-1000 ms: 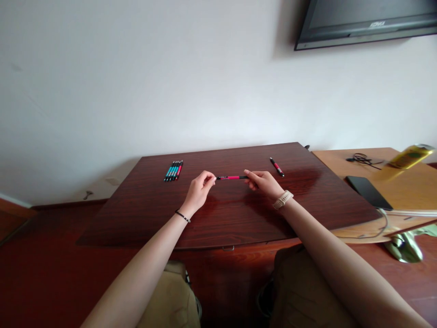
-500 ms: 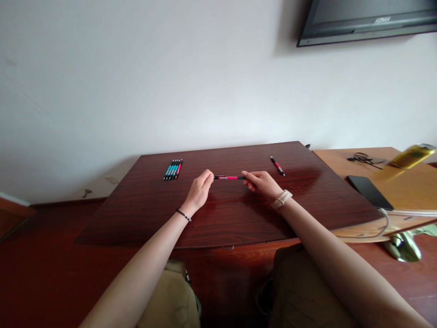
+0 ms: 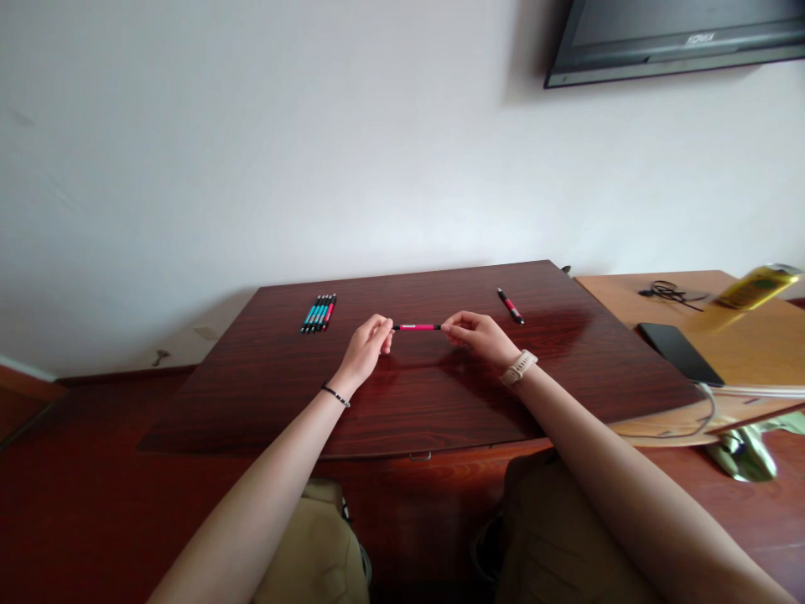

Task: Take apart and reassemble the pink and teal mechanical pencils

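Between my two hands a pink and black pen (image 3: 418,327) is held level above the dark wooden table (image 3: 402,394). My left hand (image 3: 368,346) pinches its left end, and my right hand (image 3: 476,335) grips the right end between thumb and fingers. The fingertips cover both ends of the pen. To the left lies a row of several pens (image 3: 319,314), blue ones with a pink one at the right side. A lone pink and black pen (image 3: 511,307) rests slantwise on the table, beyond my right hand.
On a lighter wooden desk (image 3: 629,294) at the right are a dark phone (image 3: 680,353), a coiled black cable (image 3: 672,292) and a tilted-looking yellow can (image 3: 758,287). A television (image 3: 679,42) hangs on the wall above. A green bag-like item (image 3: 745,453) sits below the desk.
The held pen has turned about its length, its clip no longer showing on top. My right fingers have shifted slightly left along it. The pens on the table have stayed put.
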`<state>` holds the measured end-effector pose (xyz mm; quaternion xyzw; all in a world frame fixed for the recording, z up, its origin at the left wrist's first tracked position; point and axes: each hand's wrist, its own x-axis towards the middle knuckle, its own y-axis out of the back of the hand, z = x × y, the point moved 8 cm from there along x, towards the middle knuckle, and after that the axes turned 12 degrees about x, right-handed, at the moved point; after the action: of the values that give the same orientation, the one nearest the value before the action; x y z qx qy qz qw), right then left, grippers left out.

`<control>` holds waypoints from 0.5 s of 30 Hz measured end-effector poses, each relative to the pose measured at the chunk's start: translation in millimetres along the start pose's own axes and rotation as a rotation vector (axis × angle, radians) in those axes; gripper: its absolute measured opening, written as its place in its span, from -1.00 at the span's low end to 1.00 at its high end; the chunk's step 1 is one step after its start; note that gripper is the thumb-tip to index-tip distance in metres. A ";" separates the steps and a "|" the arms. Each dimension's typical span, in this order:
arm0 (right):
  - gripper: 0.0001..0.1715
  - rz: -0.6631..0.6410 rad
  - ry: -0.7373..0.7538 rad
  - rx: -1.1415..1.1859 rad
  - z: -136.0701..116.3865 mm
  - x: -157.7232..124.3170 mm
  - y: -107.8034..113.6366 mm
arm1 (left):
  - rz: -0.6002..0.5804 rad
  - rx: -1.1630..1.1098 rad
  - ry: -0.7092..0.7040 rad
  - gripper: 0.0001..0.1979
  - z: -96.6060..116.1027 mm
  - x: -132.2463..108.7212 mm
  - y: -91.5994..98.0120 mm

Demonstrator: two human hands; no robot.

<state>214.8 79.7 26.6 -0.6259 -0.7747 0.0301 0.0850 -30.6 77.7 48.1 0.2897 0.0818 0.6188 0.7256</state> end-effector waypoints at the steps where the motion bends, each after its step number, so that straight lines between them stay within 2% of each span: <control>1: -0.44 0.007 0.001 0.000 0.1 0.0 1.0 | -0.024 -0.017 -0.006 -0.65 0.1 -0.3 -1.4; 5: -0.45 0.015 0.008 -0.008 -0.2 0.3 2.4 | -0.026 0.006 -0.020 -0.70 0.2 -0.6 -1.3; 11: -0.45 -0.004 0.008 -0.023 -0.4 0.3 -0.3 | 0.040 0.010 0.030 -0.56 -4.1 2.0 1.7; 15: -0.46 0.000 0.014 -0.033 -0.5 0.3 0.4 | 0.004 0.024 0.006 -0.64 -2.4 1.5 1.6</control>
<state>215.2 80.0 27.1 -0.6274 -0.7745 0.0129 0.0804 -32.8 80.0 47.3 0.2964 0.0908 0.6201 0.7206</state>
